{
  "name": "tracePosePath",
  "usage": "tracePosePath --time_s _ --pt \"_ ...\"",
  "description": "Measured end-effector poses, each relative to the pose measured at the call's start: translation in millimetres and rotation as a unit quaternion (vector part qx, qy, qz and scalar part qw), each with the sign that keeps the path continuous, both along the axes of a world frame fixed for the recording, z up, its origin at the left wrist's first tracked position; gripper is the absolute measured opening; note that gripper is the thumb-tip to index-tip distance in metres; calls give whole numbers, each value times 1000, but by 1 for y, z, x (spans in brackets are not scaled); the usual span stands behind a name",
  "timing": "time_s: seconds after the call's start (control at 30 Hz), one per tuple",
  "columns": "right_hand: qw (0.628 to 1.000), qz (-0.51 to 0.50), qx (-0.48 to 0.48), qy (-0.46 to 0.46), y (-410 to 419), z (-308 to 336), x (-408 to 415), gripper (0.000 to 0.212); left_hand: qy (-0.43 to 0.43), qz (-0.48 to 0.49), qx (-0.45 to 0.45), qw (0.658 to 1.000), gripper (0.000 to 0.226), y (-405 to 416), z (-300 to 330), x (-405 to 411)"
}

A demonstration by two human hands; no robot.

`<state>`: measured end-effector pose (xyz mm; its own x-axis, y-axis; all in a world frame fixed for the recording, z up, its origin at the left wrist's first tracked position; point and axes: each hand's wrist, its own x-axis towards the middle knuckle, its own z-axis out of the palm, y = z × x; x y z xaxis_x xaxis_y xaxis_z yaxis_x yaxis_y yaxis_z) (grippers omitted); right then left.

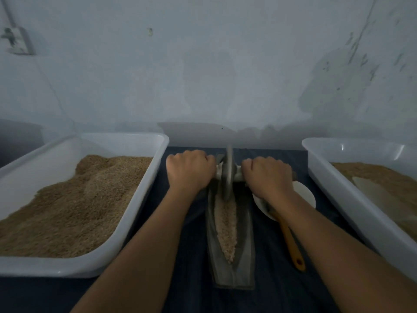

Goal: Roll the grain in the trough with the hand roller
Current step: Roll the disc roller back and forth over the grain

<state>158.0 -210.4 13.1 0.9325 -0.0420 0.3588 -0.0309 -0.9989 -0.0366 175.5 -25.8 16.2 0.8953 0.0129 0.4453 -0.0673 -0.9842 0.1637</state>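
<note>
1. Grey metal makes up the trough (234,271), a long narrow boat shape lying on the dark cloth (277,288) of the worktop, its length running away from the person.
2. Pale grain (226,231) lies in a strip along the trough's middle.
3. The roller (228,171), a disc on a cross axle, stands upright at the trough's far end, its lower edge touching the grain.
4. The left hand (190,169) has a closed grip on the axle's left end; the right hand (267,177) has a closed grip on the right end.
5. A white tray (144,197) on the left is heaped with brown grain; another tray (334,193) sits on the right.
6. Under the right forearm are a small white bowl (303,193) and an orange-handled tool (291,242).
</note>
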Motion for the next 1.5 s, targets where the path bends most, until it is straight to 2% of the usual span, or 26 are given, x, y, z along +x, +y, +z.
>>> tracePosePath --time_s 0.07,0.17,0.27,0.37,0.47,0.53,0.63,0.7,0.77,0.83,0.9,0.97,1.07,1.2,1.3,1.37,1.5 --pt "998 37 -15 -47 1 -5 -29 34 -26 -38 8 999 36 6 -6 -26" --pt "989 96 27 -110 -1 -17 -81 36 -51 -113 16 992 26 33 -22 -82" --pt "970 152 -23 -188 -2 -25 -120 27 -62 -147 31 987 24 53 -33 -131" --pt "962 168 -48 -211 0 -22 -118 25 -7 -145 20 989 33 59 -33 -132" --pt "973 141 -13 -183 4 -20 -87 31 -36 -122 100 987 27 44 -31 -103" --pt "989 90 -3 -116 2 -18 -55 39 -69 -99 128 984 25 27 -27 -77" --pt "999 1 35 17 -5 -10 -7 48 -61 -69 141 986 45 10 -14 -31" --pt "996 -15 56 63 -8 -6 8 44 -37 -64 135 988 52 7 -5 -9" --pt "999 8 9 37 -6 -5 4 42 -28 -65 126 989 47 11 -6 -9" --pt "996 64 -40 -57 -3 -9 -22 41 -50 -70 124 989 33 17 -15 -29" --pt "988 96 -27 -118 0 -14 -57 40 -65 -86 101 989 32 27 -27 -62" --pt "983 114 -18 -140 -1 -17 -91 34 -63 -132 61 987 35 41 -34 -95" --pt "974 145 -68 -160 -9 -19 -120 26 -72 -183 27 980 31 57 -38 -125" --pt "983 121 -44 -128 -9 -22 -108 33 -98 -155 17 983 34 42 -34 -110" --pt "996 80 5 -45 -9 -20 -62 47 -99 -77 68 990 40 18 -24 -59" --pt "999 26 27 -24 -10 -14 -26 53 -80 -34 109 990 43 8 -17 -25" --pt "1000 1 31 -2 -4 -5 6 49 -38 -41 127 990 24 7 -13 -4"
